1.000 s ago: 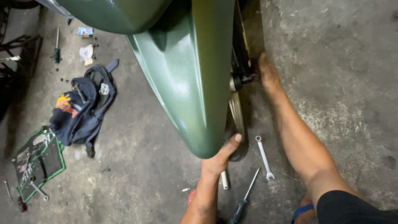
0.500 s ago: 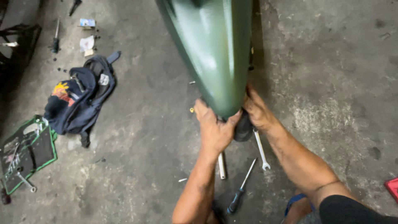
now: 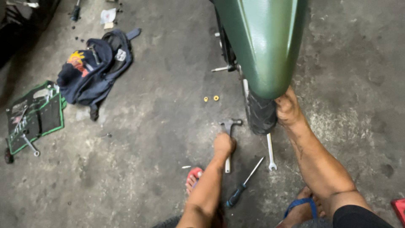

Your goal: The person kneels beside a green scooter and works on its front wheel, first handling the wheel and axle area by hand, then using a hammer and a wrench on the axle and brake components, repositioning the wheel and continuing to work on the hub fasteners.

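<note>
My left hand is closed around the wooden handle of a hammer that lies on the concrete floor, its metal head pointing away from me. My right hand presses against the side of a black tyre, just under the lower edge of a green mudguard. Its fingertips are hidden by the mudguard. A flat spanner lies beside the tyre, between my two arms. A dark-handled screwdriver lies nearer to me.
Two small yellow rings lie left of the wheel. A dark blue backpack and an open green-edged tool roll lie at the left. My feet wear a red sandal and a blue sandal.
My left hand has left the tyre and dropped onto the hammer on the floor. My right hand stays at the tyre. The view has shifted, so the mudguard sits further right.
</note>
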Motion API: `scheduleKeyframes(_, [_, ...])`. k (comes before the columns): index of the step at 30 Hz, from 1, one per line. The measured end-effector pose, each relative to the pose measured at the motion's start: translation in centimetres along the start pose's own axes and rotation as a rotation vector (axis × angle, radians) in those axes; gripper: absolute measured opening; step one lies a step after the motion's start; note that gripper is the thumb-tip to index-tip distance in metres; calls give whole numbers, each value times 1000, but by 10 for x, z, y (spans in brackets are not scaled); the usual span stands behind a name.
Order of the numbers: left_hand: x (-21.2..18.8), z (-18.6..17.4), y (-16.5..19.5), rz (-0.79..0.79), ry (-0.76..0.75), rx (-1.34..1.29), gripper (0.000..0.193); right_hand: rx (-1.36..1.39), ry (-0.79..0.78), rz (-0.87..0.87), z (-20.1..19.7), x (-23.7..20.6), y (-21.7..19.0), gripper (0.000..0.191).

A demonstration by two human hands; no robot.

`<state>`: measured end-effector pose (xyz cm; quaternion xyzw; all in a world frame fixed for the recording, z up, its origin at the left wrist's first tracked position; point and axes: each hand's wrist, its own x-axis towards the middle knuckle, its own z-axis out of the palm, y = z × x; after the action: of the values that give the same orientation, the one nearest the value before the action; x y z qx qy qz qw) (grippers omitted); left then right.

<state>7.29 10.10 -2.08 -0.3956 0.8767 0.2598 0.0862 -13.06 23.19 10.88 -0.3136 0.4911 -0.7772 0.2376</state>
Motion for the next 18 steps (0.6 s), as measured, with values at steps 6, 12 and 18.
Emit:
scheduleKeyframes(6, [25,-30,-1,-204,18,-830,31,64,44,21,11,4,-10,58])
scheduleKeyframes(12, [46,-99,-4,-26,442,-1377,21,81,21,4,12,6,-14,61])
scheduleKeyframes(18, [64,-144,17,-27,359,-1294,20,17,25,-43,13,8,-12,65])
